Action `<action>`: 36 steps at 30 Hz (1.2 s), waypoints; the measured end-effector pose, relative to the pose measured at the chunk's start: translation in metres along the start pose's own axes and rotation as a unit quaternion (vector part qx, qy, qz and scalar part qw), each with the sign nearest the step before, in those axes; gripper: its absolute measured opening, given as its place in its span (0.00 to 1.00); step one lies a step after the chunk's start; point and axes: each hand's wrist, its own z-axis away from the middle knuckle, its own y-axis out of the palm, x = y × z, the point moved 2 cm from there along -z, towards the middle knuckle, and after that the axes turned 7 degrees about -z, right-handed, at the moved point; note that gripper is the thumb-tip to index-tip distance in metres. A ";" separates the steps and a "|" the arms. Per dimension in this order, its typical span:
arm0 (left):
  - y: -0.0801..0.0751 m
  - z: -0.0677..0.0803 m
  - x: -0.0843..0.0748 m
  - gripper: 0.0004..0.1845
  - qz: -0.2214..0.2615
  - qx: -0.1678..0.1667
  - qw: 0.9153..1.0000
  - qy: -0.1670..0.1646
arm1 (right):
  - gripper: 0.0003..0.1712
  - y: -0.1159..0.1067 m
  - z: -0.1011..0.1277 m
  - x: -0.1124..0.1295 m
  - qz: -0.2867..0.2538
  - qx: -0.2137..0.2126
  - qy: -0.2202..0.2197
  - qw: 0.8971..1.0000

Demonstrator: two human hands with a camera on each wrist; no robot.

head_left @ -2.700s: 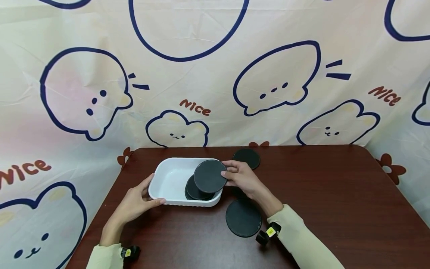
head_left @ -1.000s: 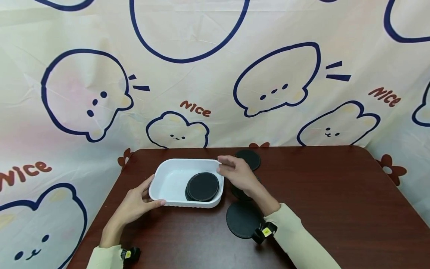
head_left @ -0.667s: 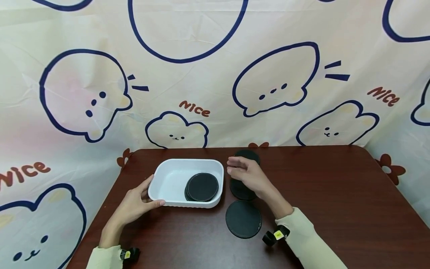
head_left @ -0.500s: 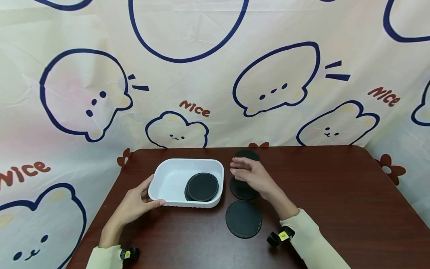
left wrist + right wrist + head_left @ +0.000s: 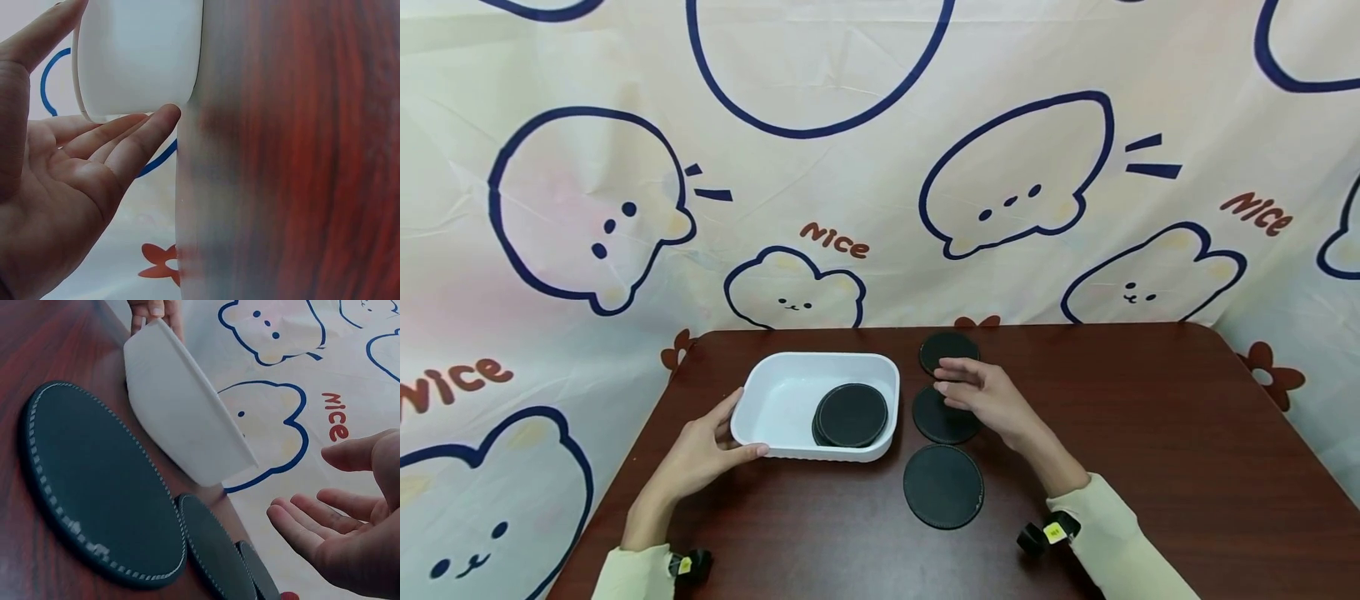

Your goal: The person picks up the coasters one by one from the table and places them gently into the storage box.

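Observation:
My left hand (image 5: 697,457) grips the left end of a white rectangular plastic tray (image 5: 773,408), its thumb at the front rim and its fingers against the left side. Inside the tray's right half lies a small stack of round black coasters (image 5: 852,416). To the right, three more coasters lie flat in a row on the table: a near one (image 5: 943,487), a middle one (image 5: 942,419) and a far one (image 5: 946,348). Above the middle and far coasters hovers my right hand (image 5: 992,400), holding nothing. Pale stitching edges the near coaster (image 5: 103,481) in the right wrist view.
A dark brown wooden table (image 5: 1150,467) carries everything, its far edge just behind the far coaster. Behind it hangs a pale cloth (image 5: 880,192) printed with cartoon shapes. Each wrist wears a small black camera.
My right hand laid a coaster onto the stack in the tray, let go and moved right, over the coasters in the row. My left hand and the tray have stayed in place.

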 end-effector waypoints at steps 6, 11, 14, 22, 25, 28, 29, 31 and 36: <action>0.001 0.000 -0.001 0.62 0.002 0.000 1.000 -0.002 | 0.35 -0.009 0.005 -0.007 0.001 -0.006 0.003 1.000; 0.001 0.001 0.000 0.62 0.002 -0.001 1.000 -0.001 | 0.36 -0.019 0.008 -0.012 0.002 -0.014 0.008 1.000; 0.000 0.001 0.001 0.62 0.006 -0.002 1.000 -0.001 | 0.37 -0.025 0.009 -0.015 0.005 -0.018 0.012 1.000; -0.001 0.000 0.001 0.62 0.003 -0.004 1.000 0.007 | 0.37 -0.043 0.007 -0.019 0.019 -0.034 0.011 0.999; -0.001 0.000 0.000 0.62 0.005 -0.003 1.000 0.010 | 0.37 -0.049 0.005 -0.020 0.026 -0.037 0.014 0.999; -0.001 0.000 0.000 0.61 0.006 -0.002 1.000 0.010 | 0.36 -0.055 0.004 -0.021 0.028 -0.044 0.021 0.998; -0.001 0.000 0.000 0.61 0.005 -0.002 1.000 0.009 | 0.36 -0.057 0.003 -0.021 0.028 -0.046 0.023 0.998; -0.001 0.000 0.000 0.61 0.002 -0.001 1.000 0.008 | 0.36 -0.061 0.002 -0.022 0.030 -0.050 0.027 0.998; -0.001 0.000 0.000 0.61 -0.001 0.001 1.000 0.003 | 0.36 -0.067 0.000 -0.022 0.042 -0.053 0.032 0.997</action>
